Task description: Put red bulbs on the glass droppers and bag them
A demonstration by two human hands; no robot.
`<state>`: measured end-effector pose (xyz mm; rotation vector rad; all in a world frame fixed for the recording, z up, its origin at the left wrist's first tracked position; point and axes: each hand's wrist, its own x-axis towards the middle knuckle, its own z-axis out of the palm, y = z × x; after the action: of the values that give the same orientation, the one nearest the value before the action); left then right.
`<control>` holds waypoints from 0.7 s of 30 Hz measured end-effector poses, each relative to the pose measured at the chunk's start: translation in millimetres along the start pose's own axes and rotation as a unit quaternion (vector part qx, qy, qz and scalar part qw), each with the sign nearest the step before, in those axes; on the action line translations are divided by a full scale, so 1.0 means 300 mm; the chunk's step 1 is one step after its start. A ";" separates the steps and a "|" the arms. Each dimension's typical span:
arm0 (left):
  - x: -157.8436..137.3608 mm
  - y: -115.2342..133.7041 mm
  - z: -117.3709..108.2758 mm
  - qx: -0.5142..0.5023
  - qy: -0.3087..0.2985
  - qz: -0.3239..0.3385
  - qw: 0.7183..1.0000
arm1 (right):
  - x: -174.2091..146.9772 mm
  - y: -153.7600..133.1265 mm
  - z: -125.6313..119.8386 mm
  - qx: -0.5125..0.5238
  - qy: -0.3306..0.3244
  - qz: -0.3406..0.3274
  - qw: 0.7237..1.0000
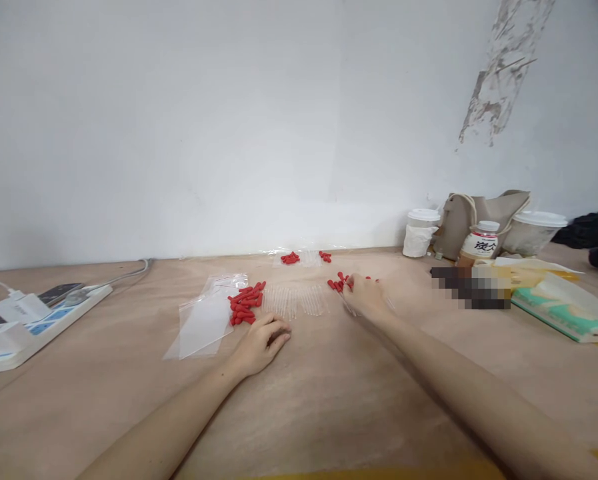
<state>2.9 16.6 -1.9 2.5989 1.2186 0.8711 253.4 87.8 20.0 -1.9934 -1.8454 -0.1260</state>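
My left hand (259, 345) rests on the table at the near end of a row of thin clear glass tubes (291, 303). Its fingers are loosely bent, the thumb stands apart, and I see nothing in it. A pile of red rubber bulbs (246, 303) lies just beyond it, partly over clear plastic bags (203, 327). To the right, my right hand (366, 297) is closed, its fingertips pinched at a red-topped dropper. More red-topped droppers (339, 281) lie around those fingers, partly hidden by the hand.
By the wall lie more red bulbs (289, 258) on clear plastic. A power strip (53, 327) with chargers is at left. On the right stand a lidded cup (421, 233), a bottle (481, 243), a grey bag (451, 230), another cup (531, 233) and a green-and-white packet (569, 310).
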 end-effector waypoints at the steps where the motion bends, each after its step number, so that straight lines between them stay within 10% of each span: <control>1: 0.000 0.000 -0.001 0.000 -0.001 0.002 1.000 | 0.003 -0.013 0.011 -0.010 -0.003 0.003 1.000; 21: 0.005 0.000 0.003 0.008 0.000 0.003 1.000 | -0.009 -0.117 0.065 -0.043 -0.049 -0.054 0.996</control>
<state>4.3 17.8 -2.1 2.6167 1.2228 0.8669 215.0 93.4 9.7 -1.9886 -2.0433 -0.1439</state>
